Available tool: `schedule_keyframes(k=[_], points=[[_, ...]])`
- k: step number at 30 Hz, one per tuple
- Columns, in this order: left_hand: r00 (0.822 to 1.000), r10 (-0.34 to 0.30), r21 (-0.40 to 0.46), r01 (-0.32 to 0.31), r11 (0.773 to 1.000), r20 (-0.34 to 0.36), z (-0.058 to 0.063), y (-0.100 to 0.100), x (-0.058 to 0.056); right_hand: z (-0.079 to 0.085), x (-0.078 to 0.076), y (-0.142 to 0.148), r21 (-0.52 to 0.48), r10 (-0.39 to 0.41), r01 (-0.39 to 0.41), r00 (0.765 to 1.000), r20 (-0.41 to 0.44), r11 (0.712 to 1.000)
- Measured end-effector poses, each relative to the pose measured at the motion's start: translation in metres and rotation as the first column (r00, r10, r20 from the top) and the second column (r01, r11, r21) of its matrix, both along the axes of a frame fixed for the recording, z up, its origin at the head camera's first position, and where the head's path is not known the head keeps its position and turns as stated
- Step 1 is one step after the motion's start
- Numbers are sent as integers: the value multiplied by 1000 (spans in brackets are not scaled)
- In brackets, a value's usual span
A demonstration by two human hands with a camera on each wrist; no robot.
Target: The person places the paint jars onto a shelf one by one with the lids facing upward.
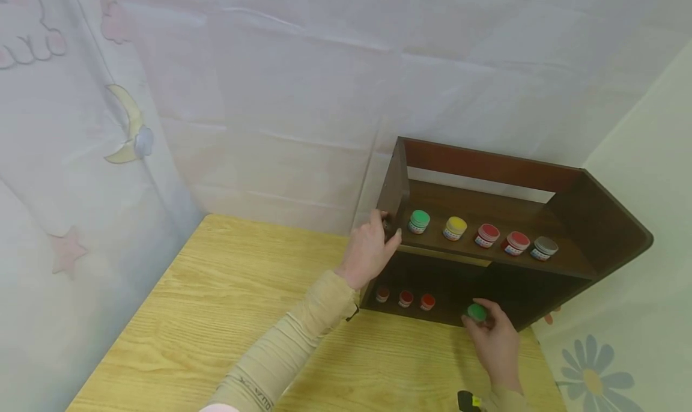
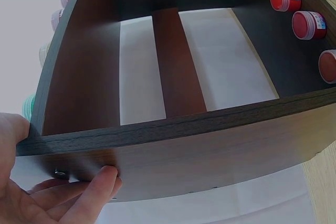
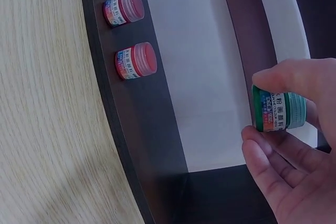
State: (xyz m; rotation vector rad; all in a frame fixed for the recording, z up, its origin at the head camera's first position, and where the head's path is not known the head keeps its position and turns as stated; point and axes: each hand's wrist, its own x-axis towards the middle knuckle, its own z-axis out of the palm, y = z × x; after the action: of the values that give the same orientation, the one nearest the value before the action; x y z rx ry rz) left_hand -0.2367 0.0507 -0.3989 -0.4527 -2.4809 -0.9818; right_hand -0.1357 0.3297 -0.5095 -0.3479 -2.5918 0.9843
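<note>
My right hand pinches a small green paint jar between thumb and fingers, in front of the lower tier of a dark brown shelf. The right wrist view shows the jar's printed label and clear lid side-on. My left hand grips the shelf's left side panel, thumb at its front edge and fingers against the outer face. Three reddish jars stand on the lower tier at the left, among them a red jar. A green jar stands nearest the left hand on the upper tier.
Along the upper tier, right of the green jar, stand a yellow jar, two red jars and a grey-brown jar. The shelf rests on a wood-grain table, close to a cloth-covered back wall and a right wall.
</note>
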Motion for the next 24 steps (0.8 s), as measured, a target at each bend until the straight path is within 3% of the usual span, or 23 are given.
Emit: schedule_keyframes(k=[4,19,24], points=[[1000,1,4,-1,1000,-2,0,0,0,-3,-3,0,9,-9,10,1000,-20,1000],[1000,-14,16,14,1000,-7,0,0,0,-13,-15,4,-64,-20,25,997,69,998],[1000,-4,12,4,1000,-10,-1,1,0,-16,-22,8,-40,-9,12,998,65,999]])
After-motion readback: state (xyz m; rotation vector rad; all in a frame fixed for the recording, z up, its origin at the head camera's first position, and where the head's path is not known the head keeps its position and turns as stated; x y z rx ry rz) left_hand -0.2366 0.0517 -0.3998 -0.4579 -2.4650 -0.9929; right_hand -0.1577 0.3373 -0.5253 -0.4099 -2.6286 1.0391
